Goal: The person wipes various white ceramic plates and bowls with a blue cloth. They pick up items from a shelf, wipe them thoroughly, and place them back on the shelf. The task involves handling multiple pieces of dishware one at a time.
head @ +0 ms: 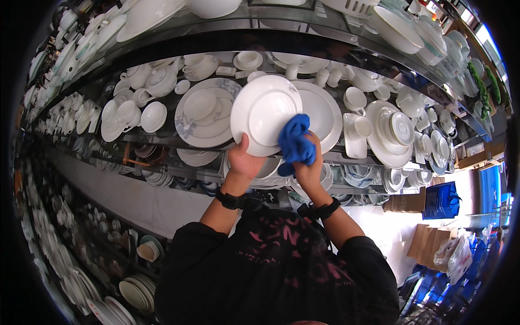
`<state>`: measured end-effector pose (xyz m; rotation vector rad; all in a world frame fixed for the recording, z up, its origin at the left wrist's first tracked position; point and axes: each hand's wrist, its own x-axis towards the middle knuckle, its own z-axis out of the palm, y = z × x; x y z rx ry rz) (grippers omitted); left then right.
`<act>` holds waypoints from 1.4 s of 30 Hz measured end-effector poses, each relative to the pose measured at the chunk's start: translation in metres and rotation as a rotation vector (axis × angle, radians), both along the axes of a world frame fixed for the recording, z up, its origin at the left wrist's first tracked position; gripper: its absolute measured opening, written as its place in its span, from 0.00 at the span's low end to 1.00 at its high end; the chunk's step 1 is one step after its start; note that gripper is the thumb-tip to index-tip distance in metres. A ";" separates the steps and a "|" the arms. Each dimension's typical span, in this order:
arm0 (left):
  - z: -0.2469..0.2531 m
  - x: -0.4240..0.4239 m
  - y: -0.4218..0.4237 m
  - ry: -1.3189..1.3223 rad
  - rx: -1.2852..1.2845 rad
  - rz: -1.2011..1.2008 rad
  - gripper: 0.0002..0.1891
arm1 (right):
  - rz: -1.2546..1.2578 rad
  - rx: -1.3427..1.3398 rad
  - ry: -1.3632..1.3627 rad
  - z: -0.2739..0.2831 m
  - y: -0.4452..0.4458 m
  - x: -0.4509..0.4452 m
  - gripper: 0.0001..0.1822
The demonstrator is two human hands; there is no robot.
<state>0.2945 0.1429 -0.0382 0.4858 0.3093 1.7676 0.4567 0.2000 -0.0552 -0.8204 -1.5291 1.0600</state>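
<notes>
My left hand [245, 159] grips the lower left rim of a round white plate [268, 115], its thumb on the upper face. The plate is held up above a glass shelf of tableware, and a small grey mark shows near its upper right rim. In my right hand [310, 162] is a bunched blue cloth [297, 140], which covers the plate's right lower edge. Behind the held plate lies a larger white plate [325, 113], partly hidden. A blue-patterned plate [189, 132] with a bowl on it stands just to the left.
White teapots [161, 81] and cups [354, 99] crowd the shelf. Stacked plates [375, 140] stand at the right. A dark shelf edge [243, 40] runs above. Lower right, cardboard boxes [430, 245] and a blue bag [440, 200] sit by the pale floor [170, 207].
</notes>
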 end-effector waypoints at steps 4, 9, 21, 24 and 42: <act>0.013 -0.012 -0.016 0.803 0.043 -0.043 0.32 | 0.111 -0.591 0.464 0.042 0.000 -0.002 0.26; 0.048 -0.014 0.001 1.698 0.459 0.117 0.34 | 0.406 -0.814 0.785 0.075 -0.008 0.021 0.31; 0.061 0.000 0.004 1.981 0.395 0.682 0.35 | 0.161 -0.845 0.731 0.079 -0.010 0.080 0.30; 0.044 0.033 0.004 0.750 0.093 0.117 0.48 | 0.117 -0.856 0.776 0.085 -0.006 0.115 0.31; 0.019 0.292 0.192 0.617 -0.332 -0.054 0.21 | 0.222 -0.731 0.853 0.058 0.144 0.418 0.35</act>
